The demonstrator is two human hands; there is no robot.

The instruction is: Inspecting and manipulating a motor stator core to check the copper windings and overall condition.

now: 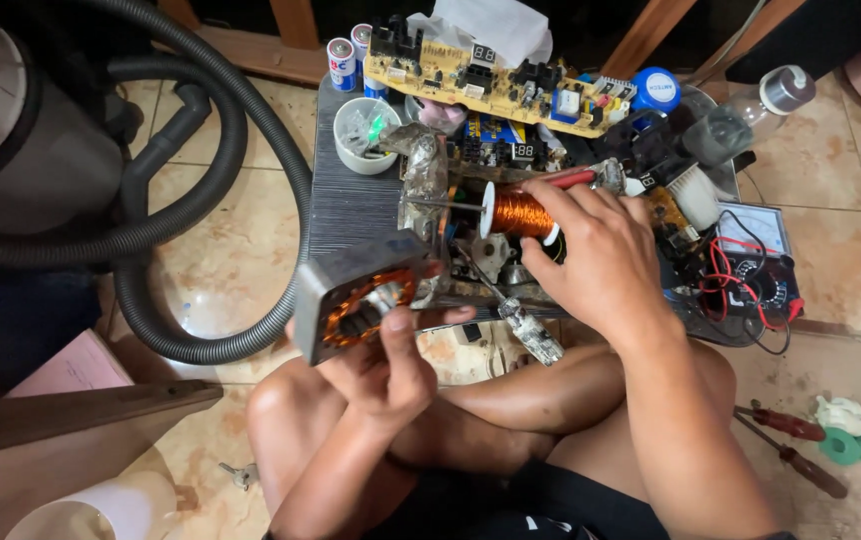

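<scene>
Left hand [386, 365] grips the motor core [359, 297] tilted toward the wire spool [521, 213], which the right hand [596, 255] clasps to steady on the surface [351, 200].

Soft, even daylight, faint shadows, sharp centre, slight wide-angle bending and blur at the edges.

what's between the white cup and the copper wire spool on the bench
In the head view, a crumpled silvery foil-like lump stands between the white cup and the spool; the spool's thin metal spindle pokes toward it.
</scene>
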